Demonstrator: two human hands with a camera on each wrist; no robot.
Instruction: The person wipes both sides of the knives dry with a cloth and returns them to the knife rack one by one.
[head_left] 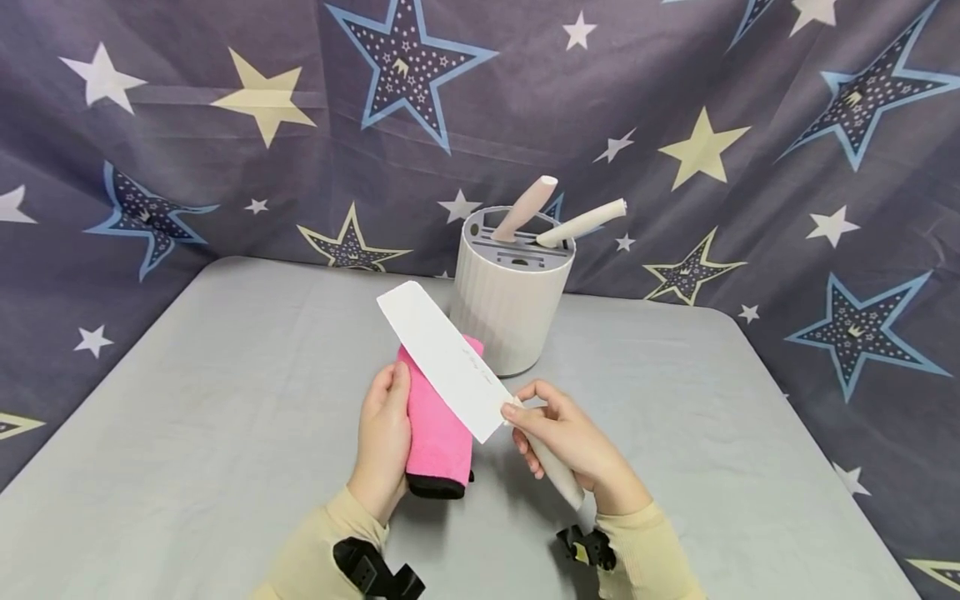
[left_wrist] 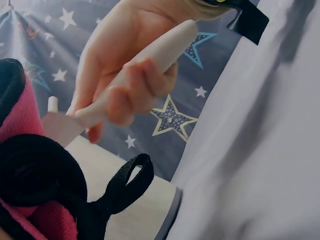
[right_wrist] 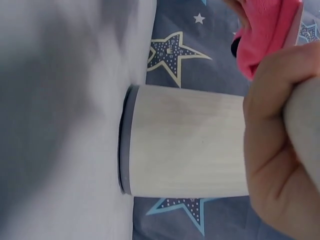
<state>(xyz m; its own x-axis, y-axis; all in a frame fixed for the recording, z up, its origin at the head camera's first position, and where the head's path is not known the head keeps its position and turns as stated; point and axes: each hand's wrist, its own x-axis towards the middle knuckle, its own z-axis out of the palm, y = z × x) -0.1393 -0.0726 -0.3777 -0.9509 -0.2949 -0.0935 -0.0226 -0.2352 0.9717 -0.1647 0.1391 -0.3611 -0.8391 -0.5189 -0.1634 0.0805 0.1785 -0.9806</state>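
Observation:
My right hand (head_left: 566, 437) grips the pale handle of a broad-bladed kitchen knife (head_left: 448, 360), its white blade slanting up to the left. Under the blade lies a folded pink cloth (head_left: 438, 437) with black edging, which my left hand (head_left: 384, 437) holds from the left side. The blade overlaps the cloth's upper part in the head view. From the left wrist, the cloth's rolled black edge and a black loop (left_wrist: 131, 180) show close up, with the right fingers (left_wrist: 120, 105) curled round the handle behind. My left hand is mostly out of that view.
A ribbed cream knife block (head_left: 510, 308) stands on the grey-covered table (head_left: 187, 417) just beyond the hands. A pink handle (head_left: 527, 207) and a cream handle (head_left: 583, 223) stick out of its slotted top. Behind hangs a dark star-patterned curtain (head_left: 525, 100).

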